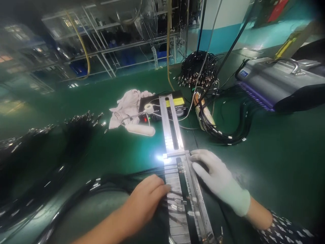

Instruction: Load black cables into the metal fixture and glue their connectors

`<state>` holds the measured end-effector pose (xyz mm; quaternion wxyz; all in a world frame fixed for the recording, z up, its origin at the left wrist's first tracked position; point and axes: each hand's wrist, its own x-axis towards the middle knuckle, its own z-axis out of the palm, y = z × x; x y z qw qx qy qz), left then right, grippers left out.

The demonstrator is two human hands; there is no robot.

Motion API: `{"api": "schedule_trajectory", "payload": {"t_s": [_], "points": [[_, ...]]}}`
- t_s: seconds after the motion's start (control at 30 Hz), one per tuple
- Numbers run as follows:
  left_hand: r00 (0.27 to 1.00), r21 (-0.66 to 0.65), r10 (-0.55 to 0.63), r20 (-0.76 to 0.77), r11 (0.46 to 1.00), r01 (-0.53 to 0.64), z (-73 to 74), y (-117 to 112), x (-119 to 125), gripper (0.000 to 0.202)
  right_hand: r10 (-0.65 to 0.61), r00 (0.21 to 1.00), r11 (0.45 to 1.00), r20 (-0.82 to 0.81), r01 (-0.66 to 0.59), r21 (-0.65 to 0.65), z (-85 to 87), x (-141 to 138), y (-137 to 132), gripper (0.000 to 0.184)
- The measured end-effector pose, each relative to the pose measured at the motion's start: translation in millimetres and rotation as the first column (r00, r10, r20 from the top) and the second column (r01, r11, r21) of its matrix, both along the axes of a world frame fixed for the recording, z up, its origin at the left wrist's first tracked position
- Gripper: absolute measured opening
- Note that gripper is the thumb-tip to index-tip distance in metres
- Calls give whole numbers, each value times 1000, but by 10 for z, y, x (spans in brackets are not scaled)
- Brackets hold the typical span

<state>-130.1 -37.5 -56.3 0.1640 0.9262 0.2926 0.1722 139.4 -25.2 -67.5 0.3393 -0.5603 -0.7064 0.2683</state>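
Note:
A long slotted metal fixture runs away from me down the middle of the view. Several thin black cables with shiny metal ends lie across it in grooves. My bare left hand is at the fixture's left edge, its fingers curled over the cables; the fingertips are partly hidden. My right hand, in a white glove, rests against the metal rail on the right side, thumb and fingers apart. A bright white light glows at the crossbar ahead of both hands.
Behind the fixture sit a black control box and a white cloth. Cable bundles lie at the left and back. A grey machine stands at the right. Cords and a yellow hose hang down.

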Motion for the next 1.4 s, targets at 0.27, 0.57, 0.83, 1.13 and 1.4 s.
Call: {"api": "schedule_trajectory", "payload": {"t_s": [0.27,0.57,0.83,1.13,1.4], "points": [[995,135,96,-38,987,-90,81,78,-18,29,0,1000,1000,-23,-1,-27,-3,2,-2,18],[994,21,44,-100,999,-42,125,196,-42,34,-3,999,1000,-44,2,-25,-1,8,5,17],[993,72,-17,-113,997,25,47,210,-50,35,-13,999,999,-31,12,-34,14,-7,-9,17],[959,279,229,-166,944,-177,-143,-71,-72,49,-21,999,999,-25,20,-34,-8,-15,50,18],[973,85,166,-157,984,-154,56,-354,-228,23,-2,999,999,-46,4,35,-27,56,-213,21]]}}
